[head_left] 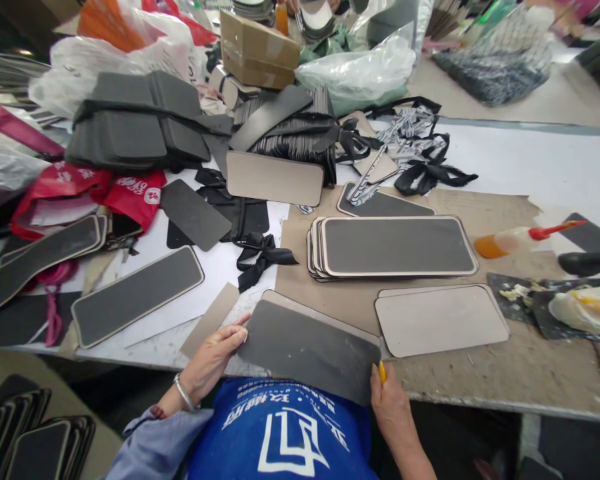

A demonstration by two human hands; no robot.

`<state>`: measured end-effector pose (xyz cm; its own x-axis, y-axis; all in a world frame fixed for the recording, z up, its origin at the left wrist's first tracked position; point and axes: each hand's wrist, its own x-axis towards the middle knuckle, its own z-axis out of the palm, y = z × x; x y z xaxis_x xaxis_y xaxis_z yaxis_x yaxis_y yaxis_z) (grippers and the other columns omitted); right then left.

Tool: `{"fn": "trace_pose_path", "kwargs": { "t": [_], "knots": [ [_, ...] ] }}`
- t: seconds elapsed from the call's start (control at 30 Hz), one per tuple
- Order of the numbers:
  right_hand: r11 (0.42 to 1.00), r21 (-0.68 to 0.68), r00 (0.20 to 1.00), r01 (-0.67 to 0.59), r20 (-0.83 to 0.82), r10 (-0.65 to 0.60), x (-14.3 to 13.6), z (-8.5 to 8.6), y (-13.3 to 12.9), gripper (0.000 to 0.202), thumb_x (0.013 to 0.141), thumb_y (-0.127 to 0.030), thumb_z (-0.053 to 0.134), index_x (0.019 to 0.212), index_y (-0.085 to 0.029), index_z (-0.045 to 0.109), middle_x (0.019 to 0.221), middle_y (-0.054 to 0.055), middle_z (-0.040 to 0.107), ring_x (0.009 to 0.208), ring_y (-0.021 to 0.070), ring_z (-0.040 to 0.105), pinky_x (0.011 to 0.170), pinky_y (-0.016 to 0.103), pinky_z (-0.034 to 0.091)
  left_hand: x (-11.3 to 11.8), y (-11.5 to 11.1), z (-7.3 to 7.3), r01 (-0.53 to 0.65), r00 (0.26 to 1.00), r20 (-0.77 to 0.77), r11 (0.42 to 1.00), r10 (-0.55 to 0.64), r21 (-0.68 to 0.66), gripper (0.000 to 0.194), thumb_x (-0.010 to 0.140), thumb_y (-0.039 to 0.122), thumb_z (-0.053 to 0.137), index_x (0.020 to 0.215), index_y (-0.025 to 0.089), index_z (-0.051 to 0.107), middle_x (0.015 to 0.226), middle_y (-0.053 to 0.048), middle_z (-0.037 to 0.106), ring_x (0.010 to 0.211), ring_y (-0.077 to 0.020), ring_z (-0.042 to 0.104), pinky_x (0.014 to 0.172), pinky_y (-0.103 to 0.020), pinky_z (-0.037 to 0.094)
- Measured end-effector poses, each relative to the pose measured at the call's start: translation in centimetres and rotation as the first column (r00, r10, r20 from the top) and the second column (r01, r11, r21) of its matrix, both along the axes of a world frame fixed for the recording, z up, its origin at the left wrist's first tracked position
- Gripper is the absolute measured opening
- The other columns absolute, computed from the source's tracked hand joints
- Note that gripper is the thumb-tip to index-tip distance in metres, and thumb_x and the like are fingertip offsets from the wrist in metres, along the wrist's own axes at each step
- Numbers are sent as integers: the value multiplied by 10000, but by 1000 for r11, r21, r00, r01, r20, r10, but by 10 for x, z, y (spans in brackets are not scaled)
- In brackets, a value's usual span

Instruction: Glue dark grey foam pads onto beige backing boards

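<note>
A dark grey rectangular panel (310, 347) with rounded corners is held level at the table's front edge. Along its far side shows a strip of a lighter piece beneath it. My left hand (210, 367) pinches its left end between thumb and fingers. At the right end, my right hand (393, 403) grips the edge, and a small yellow tool (382, 371) sticks out of the same hand; its kind is mostly hidden. Just beyond lie a stack of dark panels with pale borders (397, 247) and some bare beige boards (443, 321).
An orange glue bottle with a red nozzle (505, 241) lies right of the stack. Black ribbon pieces (263, 257) and a bordered panel (137, 297) are at left. Banded grey pieces (135, 123), a cardboard box (257, 50) and plastic bags (360, 67) crowd the back.
</note>
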<state>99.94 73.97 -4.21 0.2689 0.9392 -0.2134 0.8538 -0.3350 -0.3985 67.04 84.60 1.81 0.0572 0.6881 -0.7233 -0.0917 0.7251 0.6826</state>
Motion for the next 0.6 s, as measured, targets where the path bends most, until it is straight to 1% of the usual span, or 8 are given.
{"fn": "trace_pose_path", "kwargs": {
  "t": [0.07,0.1,0.17,0.27,0.33,0.4,0.5,0.6],
  "knots": [
    [999,14,998,47,28,-47,-3,2,2,484,884,-543,139,734,-202,448,532,18,495,445,182,552,426,289,407,2,1,-12,48,980,-195,998,-40,36,318,589,470,677,659,162,646,1204,-108,554,1083,-280,489,923,-354,365],
    [998,16,997,59,39,-60,-4,3,3,480,888,-534,139,734,-200,448,534,18,493,450,182,553,431,289,407,4,2,-19,73,953,-297,996,-54,55,326,575,482,664,648,165,649,1138,-112,594,1053,-282,507,917,-362,367],
    [998,16,996,60,58,-60,-7,4,5,490,892,-529,135,746,-191,458,535,21,495,453,182,555,431,286,402,8,4,-30,126,879,-473,988,-67,94,323,568,497,623,615,178,639,987,-98,649,953,-270,548,875,-369,386],
    [998,15,992,61,112,-63,-9,3,9,544,888,-540,99,765,-169,477,532,43,517,457,191,563,429,286,397,15,9,-39,233,753,-653,962,-85,143,305,613,492,543,604,196,617,779,-59,642,794,-228,559,774,-352,408],
    [998,7,986,66,152,-66,-9,1,11,577,887,-537,75,782,-152,492,535,62,535,458,197,566,430,290,396,20,12,-39,308,669,-736,940,-106,145,285,648,469,508,596,205,600,708,-40,605,733,-208,542,716,-338,405],
    [998,-21,984,58,171,-54,-9,0,12,574,897,-512,81,801,-138,505,544,72,549,467,199,571,441,290,400,23,14,-37,367,604,-785,922,-139,119,262,677,436,494,596,207,593,702,-33,578,715,-195,529,687,-323,399],
    [997,-65,982,43,188,-30,-9,1,13,528,914,-454,111,811,-129,513,564,78,559,490,199,577,456,287,400,26,15,-34,412,541,-817,910,-200,50,233,713,388,494,621,202,600,728,-32,557,706,-183,523,660,-308,390],
    [994,-101,977,50,210,-28,-11,3,15,478,923,-406,145,826,-124,519,582,80,572,503,200,582,460,285,393,27,15,-34,428,493,-841,904,-225,9,204,724,353,511,614,203,595,739,-28,551,722,-181,522,652,-296,385]
  ]
}}
